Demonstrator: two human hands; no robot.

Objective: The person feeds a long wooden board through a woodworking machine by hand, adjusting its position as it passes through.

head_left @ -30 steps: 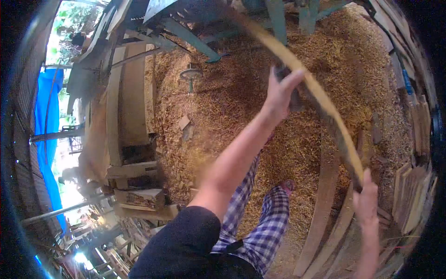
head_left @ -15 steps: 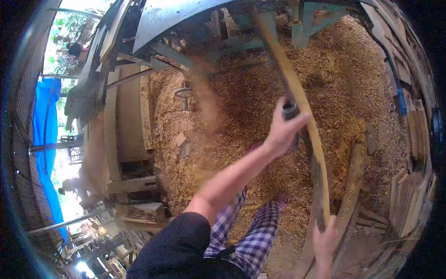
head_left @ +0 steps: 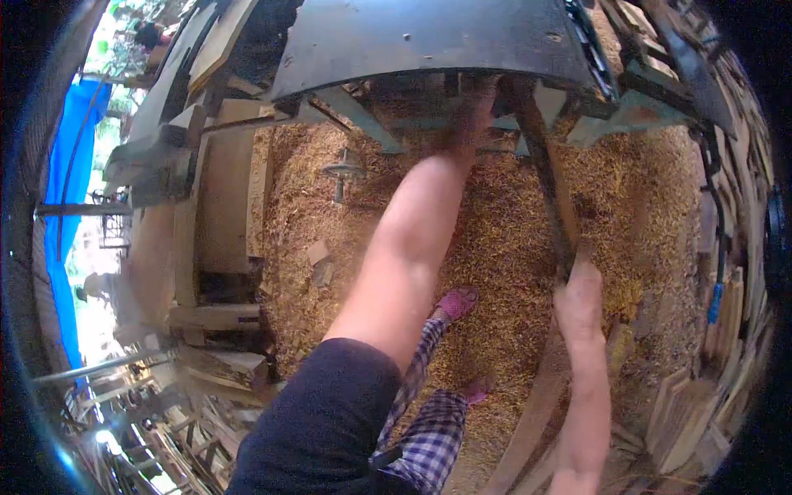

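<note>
My right hand [head_left: 580, 301] is wrapped around the near end of a long, narrow wooden board [head_left: 546, 177]. The board slants away from me, and its far end passes into shadow beneath the front edge of a dark, flat tabletop [head_left: 429, 37]. My left arm reaches forward to the same place. My left hand [head_left: 485, 103] is dim and blurred beside the far part of the board, just under the tabletop edge. Its fingers cannot be made out, nor whether they hold anything.
Wood shavings [head_left: 495, 305] cover the ground around my feet. A small metal wheel on a stem [head_left: 342, 171] stands left of my arm. Stacked boards [head_left: 689, 404] line the right side, and timber pieces [head_left: 219, 318] lie at left. A blue tarp [head_left: 70, 223] hangs beyond.
The board and both hands have moved forward, its far end now under the tabletop. The dark tube seen by my left hand is out of sight. More of the tabletop shows.
</note>
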